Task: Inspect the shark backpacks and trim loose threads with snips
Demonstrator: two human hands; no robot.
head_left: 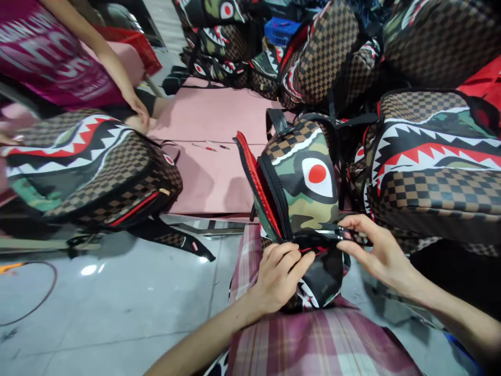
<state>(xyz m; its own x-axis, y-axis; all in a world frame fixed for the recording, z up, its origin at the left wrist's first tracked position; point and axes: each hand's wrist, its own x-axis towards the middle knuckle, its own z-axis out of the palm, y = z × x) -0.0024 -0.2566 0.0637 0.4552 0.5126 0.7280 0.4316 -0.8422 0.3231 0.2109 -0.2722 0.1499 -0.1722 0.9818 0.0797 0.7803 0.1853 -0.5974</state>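
Note:
A camouflage backpack [301, 183] with a shark-mouth print, a red eye and red lining stands on my lap at the centre. My left hand [279, 274] is closed, pinching the black zipper edge at the bag's lower part. My right hand [378, 250] pinches a small zipper pull on the same black edge from the right. The two hands are a few centimetres apart on the zipper line.
A finished shark-print backpack [90, 172] lies on the pink table [211, 167] at left, with another person's hand [136, 107] on it. Several more backpacks [430, 162] are piled at right and behind. Two pens [213, 146] lie on the table. Grey tiled floor [117, 308] is below.

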